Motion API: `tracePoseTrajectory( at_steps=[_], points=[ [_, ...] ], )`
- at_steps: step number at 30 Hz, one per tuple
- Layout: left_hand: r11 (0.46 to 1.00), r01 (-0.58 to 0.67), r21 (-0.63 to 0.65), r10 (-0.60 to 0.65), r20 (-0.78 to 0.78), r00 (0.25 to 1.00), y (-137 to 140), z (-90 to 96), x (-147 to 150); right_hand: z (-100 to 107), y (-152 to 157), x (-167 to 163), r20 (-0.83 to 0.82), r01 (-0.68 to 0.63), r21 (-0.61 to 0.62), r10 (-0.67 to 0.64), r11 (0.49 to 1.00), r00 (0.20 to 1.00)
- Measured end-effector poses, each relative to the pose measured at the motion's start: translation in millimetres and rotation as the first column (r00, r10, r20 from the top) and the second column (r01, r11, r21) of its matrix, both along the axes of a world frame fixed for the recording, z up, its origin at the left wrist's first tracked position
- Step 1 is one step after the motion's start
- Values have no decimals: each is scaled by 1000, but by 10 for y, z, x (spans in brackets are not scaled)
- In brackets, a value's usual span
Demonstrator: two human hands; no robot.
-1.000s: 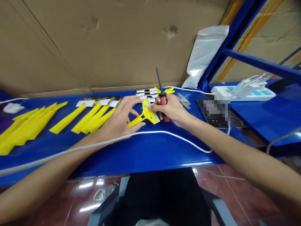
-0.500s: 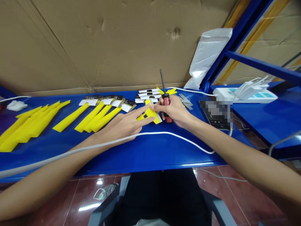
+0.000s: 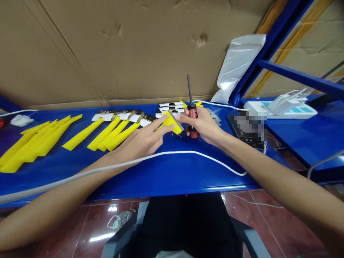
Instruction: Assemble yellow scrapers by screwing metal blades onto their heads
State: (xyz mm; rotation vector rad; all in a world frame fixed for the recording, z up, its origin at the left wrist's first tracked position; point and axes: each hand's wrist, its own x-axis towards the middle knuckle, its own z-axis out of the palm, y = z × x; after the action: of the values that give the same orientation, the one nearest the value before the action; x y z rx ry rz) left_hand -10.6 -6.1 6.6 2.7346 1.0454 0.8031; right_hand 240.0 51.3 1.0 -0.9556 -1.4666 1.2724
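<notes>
My left hand (image 3: 145, 139) grips a yellow scraper (image 3: 172, 122) with a thin metal blade along its right edge, tilted above the blue table. In my right hand (image 3: 206, 123) is a screwdriver (image 3: 193, 123) with a red and black handle, its dark shaft pointing up and away from the scraper. The right fingertips are close to the blade's upper end; I cannot tell whether they touch it. Some tiny pieces (image 3: 179, 135) lie just below the blade, too small to name. Behind the hands are flat black-and-white packets (image 3: 171, 104) and yellow parts (image 3: 199, 103).
Yellow handles with carded blades (image 3: 83, 134) and several yellow handles (image 3: 34, 145) lie left on the blue table (image 3: 172, 175). A white cable (image 3: 185, 152) crosses in front. A phone (image 3: 245, 130), metal blades (image 3: 215, 115) and a power strip (image 3: 290, 109) are right.
The scraper has turned and risen a little in my left hand, so its blade edge shows. My right hand has shifted slightly right with the screwdriver, its fingers drawn back from the scraper's face.
</notes>
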Motion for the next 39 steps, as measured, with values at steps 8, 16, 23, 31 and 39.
tracePoseTrajectory(
  at_steps=[8,16,23,31,39],
  points=[
    [727,255,-638,315,640,701,69,185,126,182,97,175,305,-58,140,13,988,952],
    [496,494,-714,527,699,482,125,156,128,250,304,549,657,-364,98,215,926,722],
    [398,559,-728,579,671,463,79,182,126,162,334,527,655,-472,-15,365,881,661],
    [372,623,-688,573,699,429,58,178,108,93,378,520,664,-404,90,248,910,706],
    [348,622,-702,578,683,447,59,167,93,106,400,520,731,-410,142,184,901,657]
  ],
)
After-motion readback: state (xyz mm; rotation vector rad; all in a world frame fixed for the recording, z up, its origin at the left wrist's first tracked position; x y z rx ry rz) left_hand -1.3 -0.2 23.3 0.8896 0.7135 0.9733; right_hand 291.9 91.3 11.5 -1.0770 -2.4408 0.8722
